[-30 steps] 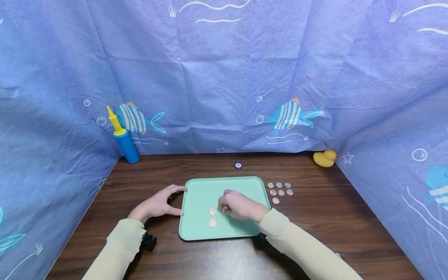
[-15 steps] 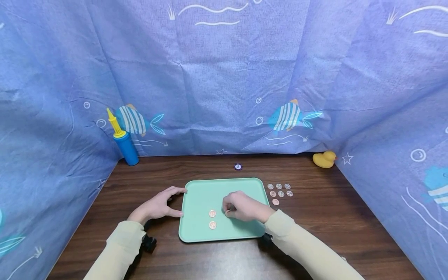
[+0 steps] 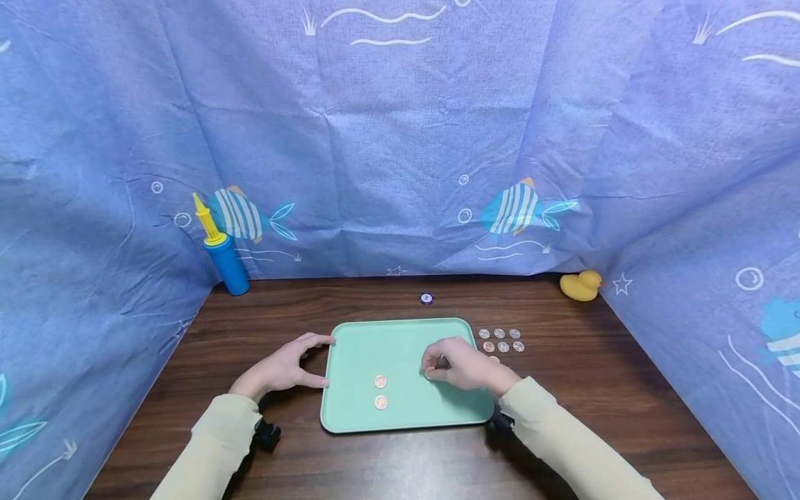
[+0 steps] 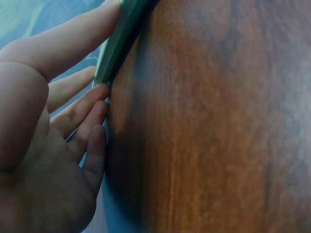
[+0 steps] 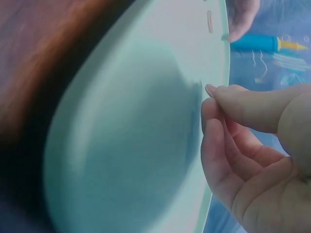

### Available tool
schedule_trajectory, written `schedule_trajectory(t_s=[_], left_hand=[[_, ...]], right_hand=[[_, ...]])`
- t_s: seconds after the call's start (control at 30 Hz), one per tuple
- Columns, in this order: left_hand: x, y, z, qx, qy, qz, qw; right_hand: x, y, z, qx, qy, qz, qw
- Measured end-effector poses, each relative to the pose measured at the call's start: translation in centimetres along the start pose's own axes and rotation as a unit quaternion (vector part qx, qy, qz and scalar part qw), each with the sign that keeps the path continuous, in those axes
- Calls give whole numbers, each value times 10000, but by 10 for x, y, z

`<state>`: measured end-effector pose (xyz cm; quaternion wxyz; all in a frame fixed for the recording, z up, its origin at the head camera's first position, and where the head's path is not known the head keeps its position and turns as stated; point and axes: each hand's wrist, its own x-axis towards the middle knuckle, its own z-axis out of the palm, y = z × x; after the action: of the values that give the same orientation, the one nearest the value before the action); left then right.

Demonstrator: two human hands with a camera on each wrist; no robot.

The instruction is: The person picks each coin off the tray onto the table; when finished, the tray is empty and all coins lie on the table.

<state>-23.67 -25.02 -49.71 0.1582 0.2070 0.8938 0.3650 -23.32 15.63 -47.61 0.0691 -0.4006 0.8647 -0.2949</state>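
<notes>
A mint-green tray (image 3: 400, 329) lies on the table with two copper coins (image 3: 380, 381) flat on it, left of its middle. My left hand (image 3: 284, 362) spreads along the tray's left side, its thumb and fairly straight fingers touching the rim; the left wrist view shows these fingertips (image 4: 100, 91) right at the edge. Over the right part of the tray, my right hand (image 3: 459, 362) pinches a small copper coin (image 5: 210, 89) between thumb and fingers, mostly hidden by the fingertips. The other right fingers are curled toward the palm.
Right of the tray lie several silver and copper coins (image 3: 503, 346) in rows, one partly behind my right hand. Behind the tray is a dark poker chip (image 3: 426, 298). A blue and yellow hand pump (image 3: 228, 265) stands back left, a yellow rubber duck (image 3: 580, 285) back right.
My right hand has moved right across the tray with the pinched coin, away from the two copper coins. The left hand stays at the rim.
</notes>
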Motion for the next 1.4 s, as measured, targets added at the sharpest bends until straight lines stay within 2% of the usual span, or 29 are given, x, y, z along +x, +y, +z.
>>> schedule_trajectory(t_s=[0.47, 0.67, 0.93, 1.13, 1.4], left_hand=[[-1, 1, 1, 2, 12, -24, 10000], [0, 0, 0, -15, 4, -27, 10000], [2, -1, 0, 14, 9, -29, 10000], [3, -2, 0, -7, -16, -51, 10000], [3, -2, -2, -33, -30, -79, 10000]], right_hand=[[-37, 21, -33, 561, 337, 705, 9954], [-52, 29, -41, 911, 499, 708, 9921], [-69, 43, -48, 706, 794, 826, 9909], [-86, 55, -53, 421, 873, 797, 9921], [-107, 68, -57, 302, 908, 1278, 9872]])
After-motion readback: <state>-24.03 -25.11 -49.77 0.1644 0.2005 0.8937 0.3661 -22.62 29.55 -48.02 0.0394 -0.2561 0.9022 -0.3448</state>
